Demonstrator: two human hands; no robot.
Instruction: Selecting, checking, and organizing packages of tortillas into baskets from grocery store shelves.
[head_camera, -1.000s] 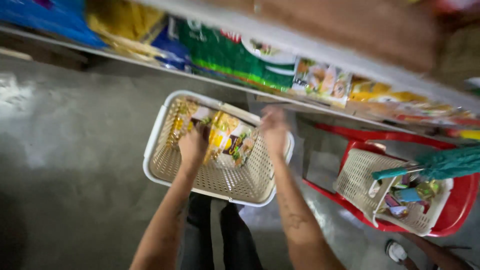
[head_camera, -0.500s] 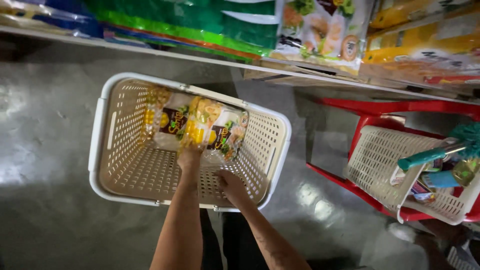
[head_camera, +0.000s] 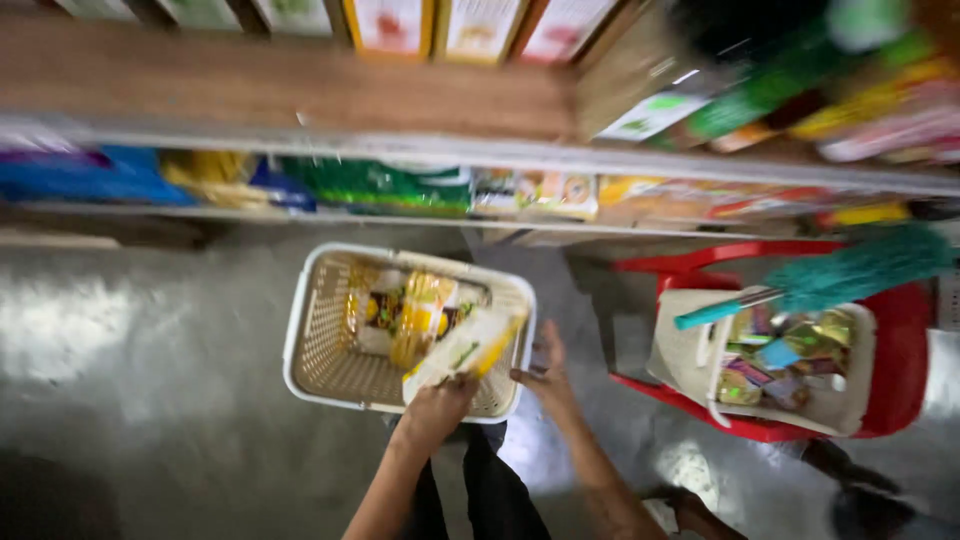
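Observation:
A white plastic basket (head_camera: 305, 345) stands on the grey floor below me, with yellow food packets (head_camera: 410, 310) lying inside. My left hand (head_camera: 437, 405) is at the basket's near rim, closed on a white and yellow packet (head_camera: 468, 350) that it holds tilted over the basket. My right hand (head_camera: 545, 375) hovers just right of the basket's corner, fingers apart and nothing in it. The picture is blurred by motion.
Shelves with coloured packets (head_camera: 380, 185) and boxes (head_camera: 470, 25) run across the top. At right, a red basket (head_camera: 900, 330) holds a cream basket (head_camera: 690, 360) of small goods and a teal duster (head_camera: 850, 270). Someone's feet (head_camera: 850, 480) show at lower right.
The view has swung upward, revealing higher shelves. My left hand has lifted a packet from the basket. My right hand moved out of the basket to its right side.

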